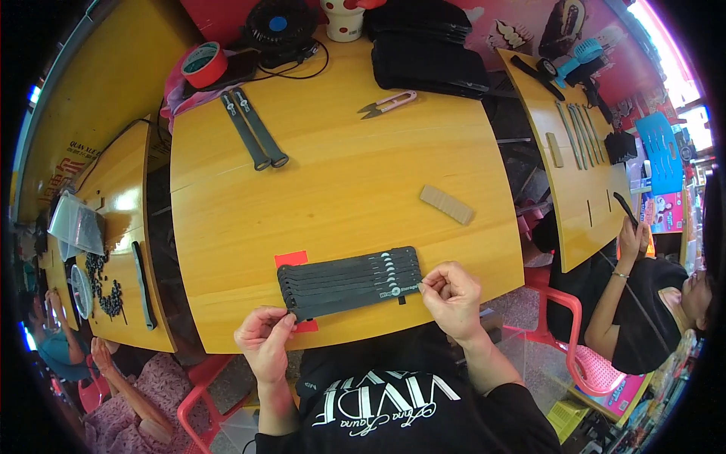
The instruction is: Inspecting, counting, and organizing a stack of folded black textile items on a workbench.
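At the near edge of our table [340, 197], our left hand [266, 333] and right hand [452, 296] pinch opposite ends of the nearest of the overlapped black straps [340, 284], over a red patch [293, 258].

Pale print on the stack of black straps [336, 289], bunched at its right end! Across the black shirt [363, 427], big white capitals, upside down, with looping script alongside. Over left, the yellow wall [113, 91] shows dark capitals and red characters. Two dark grey straps [245, 132]: pale marks, too small to read.
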{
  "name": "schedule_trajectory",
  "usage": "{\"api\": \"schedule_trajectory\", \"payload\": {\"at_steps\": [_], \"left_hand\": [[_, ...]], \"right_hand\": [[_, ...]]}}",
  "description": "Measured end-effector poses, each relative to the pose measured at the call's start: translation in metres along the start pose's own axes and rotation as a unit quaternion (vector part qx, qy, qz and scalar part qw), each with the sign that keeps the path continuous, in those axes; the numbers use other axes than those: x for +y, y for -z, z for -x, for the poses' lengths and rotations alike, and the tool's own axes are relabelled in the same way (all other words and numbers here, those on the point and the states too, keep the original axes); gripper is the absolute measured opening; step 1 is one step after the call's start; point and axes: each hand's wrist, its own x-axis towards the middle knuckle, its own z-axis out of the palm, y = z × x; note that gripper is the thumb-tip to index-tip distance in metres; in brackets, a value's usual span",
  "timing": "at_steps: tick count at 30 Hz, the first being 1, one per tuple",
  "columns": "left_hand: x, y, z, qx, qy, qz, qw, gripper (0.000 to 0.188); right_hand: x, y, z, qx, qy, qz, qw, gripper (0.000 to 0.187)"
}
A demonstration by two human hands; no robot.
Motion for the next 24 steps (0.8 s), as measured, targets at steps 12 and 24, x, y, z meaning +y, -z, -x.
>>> {"api": "schedule_trajectory", "payload": {"at_steps": [12, 24], "left_hand": [[-0.0015, -0.0012, 0.0001, -0.005, -0.011, 0.000, 1.000, 0.012], [-0.0023, 0.0010, -0.0011, -0.009, -0.005, 0.000, 1.000, 0.012]], "right_hand": [[-0.0024, 0.0000, -0.0010, 0.001, 0.017, 0.026, 1.000, 0.018], [-0.0014, -0.0040, -0.0007, 0.009, 0.016, 0.036, 0.999, 0.018]]}}
